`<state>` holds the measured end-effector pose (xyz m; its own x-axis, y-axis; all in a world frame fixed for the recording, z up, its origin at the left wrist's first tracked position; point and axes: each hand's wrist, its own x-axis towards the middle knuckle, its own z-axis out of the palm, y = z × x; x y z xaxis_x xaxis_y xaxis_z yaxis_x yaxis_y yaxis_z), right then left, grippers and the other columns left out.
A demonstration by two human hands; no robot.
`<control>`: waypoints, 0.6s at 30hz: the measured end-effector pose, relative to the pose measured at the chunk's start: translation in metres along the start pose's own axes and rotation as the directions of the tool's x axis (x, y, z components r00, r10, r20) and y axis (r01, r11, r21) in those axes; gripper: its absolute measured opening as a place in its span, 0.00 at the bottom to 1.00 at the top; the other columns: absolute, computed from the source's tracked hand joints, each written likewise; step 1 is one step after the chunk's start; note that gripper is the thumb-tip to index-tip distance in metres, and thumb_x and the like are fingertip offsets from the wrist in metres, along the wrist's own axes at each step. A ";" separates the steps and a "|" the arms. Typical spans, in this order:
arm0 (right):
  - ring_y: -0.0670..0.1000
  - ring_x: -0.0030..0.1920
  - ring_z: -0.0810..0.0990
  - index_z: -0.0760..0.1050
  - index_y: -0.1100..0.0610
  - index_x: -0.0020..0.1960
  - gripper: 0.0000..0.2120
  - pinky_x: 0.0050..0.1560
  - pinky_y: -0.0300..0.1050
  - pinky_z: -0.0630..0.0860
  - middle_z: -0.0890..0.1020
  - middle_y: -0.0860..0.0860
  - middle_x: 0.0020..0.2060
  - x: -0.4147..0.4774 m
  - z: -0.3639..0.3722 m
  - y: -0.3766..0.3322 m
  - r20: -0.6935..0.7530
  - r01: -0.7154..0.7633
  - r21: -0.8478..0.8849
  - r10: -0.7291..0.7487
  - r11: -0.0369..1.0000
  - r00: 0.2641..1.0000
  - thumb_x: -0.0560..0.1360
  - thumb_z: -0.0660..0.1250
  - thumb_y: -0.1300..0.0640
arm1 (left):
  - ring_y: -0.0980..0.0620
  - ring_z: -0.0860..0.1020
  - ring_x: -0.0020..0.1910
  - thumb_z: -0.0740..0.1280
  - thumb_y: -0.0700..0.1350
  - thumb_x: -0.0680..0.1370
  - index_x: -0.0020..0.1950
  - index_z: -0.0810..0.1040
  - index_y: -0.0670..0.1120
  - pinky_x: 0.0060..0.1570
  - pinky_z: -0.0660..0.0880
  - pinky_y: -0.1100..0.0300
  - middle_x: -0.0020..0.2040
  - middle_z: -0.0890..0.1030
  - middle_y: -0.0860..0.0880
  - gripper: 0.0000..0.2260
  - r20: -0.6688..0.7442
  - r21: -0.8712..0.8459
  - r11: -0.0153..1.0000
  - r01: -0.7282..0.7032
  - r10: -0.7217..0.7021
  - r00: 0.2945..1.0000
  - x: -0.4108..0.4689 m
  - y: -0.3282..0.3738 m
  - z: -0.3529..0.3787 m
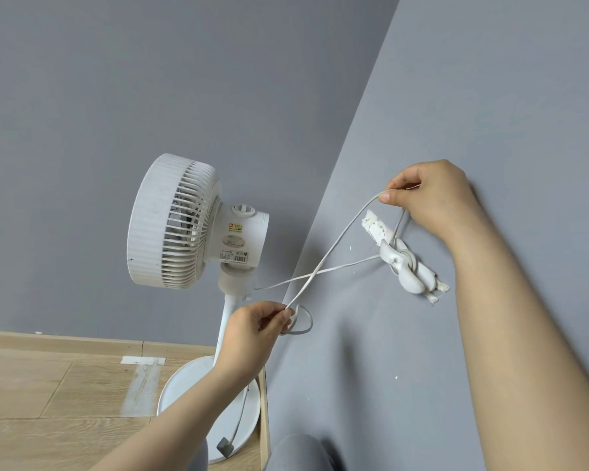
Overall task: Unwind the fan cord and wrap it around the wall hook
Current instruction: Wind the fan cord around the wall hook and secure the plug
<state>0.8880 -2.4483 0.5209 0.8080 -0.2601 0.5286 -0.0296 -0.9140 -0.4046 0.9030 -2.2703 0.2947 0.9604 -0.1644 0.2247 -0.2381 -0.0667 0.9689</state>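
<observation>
White plastic throughout on the left: the fan (184, 222) stands on its round base (181, 399) in the corner of the room, to the left of both hands, with its grille facing left.

The left hand (252, 331) is low, in front of the fan's pole. It pinches the cord (315, 271) between thumb and forefinger, and a small slack loop hangs just to the right of the fingertips. From that pinch the cord rises diagonally up and right to the right hand (432, 202), which also pinches it between thumb and forefinger close against the wall (490, 96).

A short length drops from the right hand to the wall hook (407, 270), where the cord is already looped around the neck. A second strand leaves the hook leftward toward the fan's neck and crosses the first strand between the hands.

Judgement: the next wrap turns on the hook. It lies just below the right hand and well up and to the right of the left hand, and its long axis slants down and right along the wall. The right hand is nearer and is placed to lead, while the left hand feeds slack.

Surfaces: the walls are matt grey, and there is torn white backing (374, 226) behind the hook. The wood-grain floor (48, 385) lies under the fan.
</observation>
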 end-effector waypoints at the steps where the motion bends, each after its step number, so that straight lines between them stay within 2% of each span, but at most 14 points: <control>1: 0.48 0.42 0.77 0.82 0.58 0.44 0.04 0.33 0.24 0.66 0.81 0.50 0.39 -0.006 -0.003 -0.001 -0.028 0.005 0.005 -0.005 1.000 1.000 0.71 0.74 0.58 | 0.64 0.78 0.32 0.68 0.40 0.77 0.41 0.84 0.44 0.36 0.70 0.76 0.33 0.82 0.52 0.07 -0.001 -0.004 1.000 -0.003 0.003 1.000 -0.001 0.002 0.000; 5: 0.45 0.39 0.79 0.82 0.57 0.44 0.04 0.33 0.21 0.67 0.81 0.46 0.35 -0.034 -0.016 -0.002 -0.111 -0.009 0.087 0.018 0.996 0.994 0.70 0.74 0.58 | 0.65 0.78 0.32 0.69 0.41 0.77 0.41 0.84 0.45 0.36 0.70 0.77 0.31 0.82 0.55 0.06 -0.002 -0.005 1.000 -0.005 0.005 1.000 -0.008 0.006 0.001; 9: 0.39 0.38 0.78 0.82 0.56 0.44 0.03 0.33 0.19 0.67 0.81 0.44 0.36 -0.056 -0.029 -0.004 -0.113 -0.009 0.139 0.025 0.990 0.993 0.71 0.73 0.58 | 0.63 0.79 0.32 0.69 0.42 0.76 0.41 0.84 0.46 0.37 0.71 0.76 0.31 0.83 0.54 0.06 0.002 0.008 1.000 -0.008 0.008 1.000 -0.014 0.009 0.003; 13: 0.39 0.38 0.78 0.81 0.55 0.44 0.02 0.32 0.21 0.67 0.81 0.44 0.36 -0.072 -0.038 -0.004 -0.118 -0.032 0.147 0.050 0.989 0.992 0.72 0.73 0.57 | 0.63 0.79 0.32 0.69 0.41 0.77 0.41 0.84 0.48 0.37 0.71 0.76 0.33 0.83 0.51 0.07 0.009 0.010 1.000 -0.014 0.014 1.000 -0.019 0.013 0.004; 16: 0.33 0.32 0.77 0.81 0.55 0.42 0.01 0.29 0.22 0.67 0.82 0.44 0.35 -0.090 -0.041 0.001 -0.101 -0.047 0.168 0.065 0.985 0.993 0.73 0.71 0.59 | 0.64 0.79 0.32 0.69 0.41 0.77 0.40 0.83 0.49 0.36 0.71 0.76 0.33 0.83 0.51 0.07 0.002 0.021 1.000 -0.012 0.012 1.000 -0.023 0.014 0.004; 18: 0.31 0.32 0.77 0.80 0.56 0.42 0.03 0.28 0.22 0.68 0.82 0.43 0.34 -0.105 -0.040 0.006 -0.093 -0.048 0.182 0.065 0.982 0.994 0.74 0.70 0.59 | 0.64 0.78 0.31 0.69 0.41 0.76 0.40 0.83 0.48 0.36 0.71 0.76 0.32 0.83 0.51 0.07 -0.001 0.019 1.000 -0.004 0.004 1.000 -0.027 0.012 0.004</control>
<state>0.7800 -2.4388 0.4926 0.7464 -0.3469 0.5679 0.0396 -0.8287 -0.5583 0.8733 -2.2707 0.3003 0.9596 -0.1639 0.2286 -0.2446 -0.0849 0.9659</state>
